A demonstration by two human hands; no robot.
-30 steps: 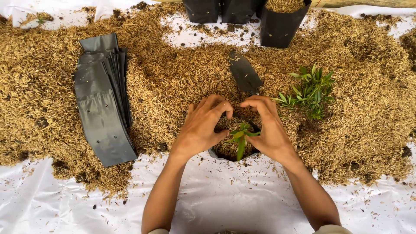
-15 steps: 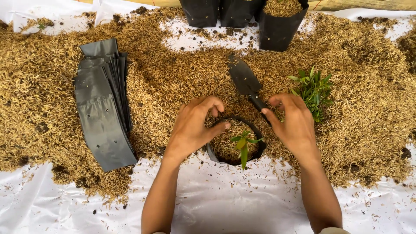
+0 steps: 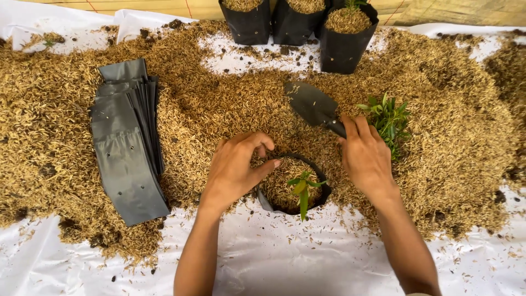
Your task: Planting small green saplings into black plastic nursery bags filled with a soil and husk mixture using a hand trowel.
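Black nursery bag [image 3: 320, 193], husk-filled with a green seedling [image 3: 302, 186], sits just beside the left hand [image 3: 235, 167], whose curled fingers [image 3: 257, 143] touch its rim. Right hand [image 3: 364, 156] fingers close around the trowel [image 3: 313, 104]; loose cuttings [image 3: 388, 116] just beyond.

A flat stack of empty grey-black planting bags [image 3: 127, 143] lay at the left on the husk. Three filled black bags [image 3: 296, 24] stood at the far edge. One small black bag [image 3: 323, 189] sat near centre, open-topped.
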